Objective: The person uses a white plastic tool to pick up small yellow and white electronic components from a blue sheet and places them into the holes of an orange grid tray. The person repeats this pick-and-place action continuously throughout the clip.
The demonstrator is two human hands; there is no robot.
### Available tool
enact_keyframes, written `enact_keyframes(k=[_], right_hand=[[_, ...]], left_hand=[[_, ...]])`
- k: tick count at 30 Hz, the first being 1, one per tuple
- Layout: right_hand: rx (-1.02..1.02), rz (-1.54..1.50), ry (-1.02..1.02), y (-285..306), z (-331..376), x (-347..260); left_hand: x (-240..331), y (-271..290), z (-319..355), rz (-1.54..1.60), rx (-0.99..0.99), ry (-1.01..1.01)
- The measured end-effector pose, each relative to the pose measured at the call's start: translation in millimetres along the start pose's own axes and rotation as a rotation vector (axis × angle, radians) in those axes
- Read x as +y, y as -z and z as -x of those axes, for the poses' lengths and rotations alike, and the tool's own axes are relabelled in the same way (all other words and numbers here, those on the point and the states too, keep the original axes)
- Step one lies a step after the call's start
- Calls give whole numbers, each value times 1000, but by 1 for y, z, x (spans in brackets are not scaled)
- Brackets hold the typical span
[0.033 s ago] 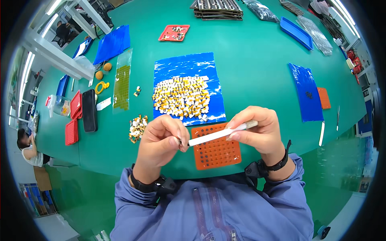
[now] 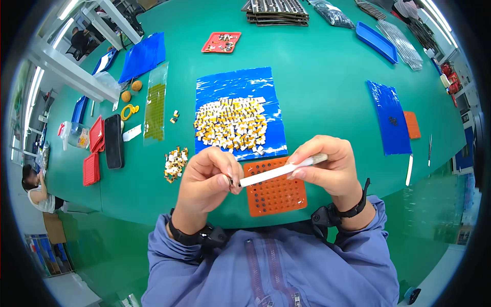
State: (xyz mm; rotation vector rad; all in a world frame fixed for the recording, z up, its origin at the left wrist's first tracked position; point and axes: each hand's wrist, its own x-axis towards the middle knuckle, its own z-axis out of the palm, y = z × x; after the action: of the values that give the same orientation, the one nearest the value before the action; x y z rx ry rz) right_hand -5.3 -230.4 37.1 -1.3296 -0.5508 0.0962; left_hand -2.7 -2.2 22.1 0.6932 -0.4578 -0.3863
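Note:
My right hand (image 2: pixel 330 166) pinches a white flat stick (image 2: pixel 268 175) between thumb and fingers. The stick slants down to the left, and its dark tip meets the fingertips of my left hand. My left hand (image 2: pixel 209 179) is closed in a pinch on a small dark part (image 2: pixel 231 181), too small to name. Under the stick lies an orange tray (image 2: pixel 281 197) with rows of round holes, several holding small dark pieces. Just beyond my hands, a blue sheet (image 2: pixel 232 82) bears a heap of small white and amber flex-like pieces (image 2: pixel 230 123).
A smaller heap of such pieces (image 2: pixel 176 163) lies left of my left hand. Further left are a black case (image 2: pixel 113 140) and red trays (image 2: pixel 91 169). To the right, another blue sheet (image 2: pixel 391 120) holds small dark pieces, near tweezers (image 2: pixel 429 151). A red tray (image 2: pixel 221 42) stands farther back.
My left hand has shifted very slightly to the right, along with its forearm. My right hand and the stick look the same.

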Motion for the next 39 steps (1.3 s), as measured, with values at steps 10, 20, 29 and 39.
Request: enact_keyframes(k=[10,20,29,39], right_hand=[[3,16,16,-1,-1,4],[-56,447,183,3,-9,0],[-79,377,259,2,-12,7],[-94,485,210,2,-10,3]], left_hand=[[-13,-1,0,28,-13,28],[-14,1,3,-29,31,-1],[-14,0,3,-63,37,-2],[-13,-2,3,-131,49,-6]])
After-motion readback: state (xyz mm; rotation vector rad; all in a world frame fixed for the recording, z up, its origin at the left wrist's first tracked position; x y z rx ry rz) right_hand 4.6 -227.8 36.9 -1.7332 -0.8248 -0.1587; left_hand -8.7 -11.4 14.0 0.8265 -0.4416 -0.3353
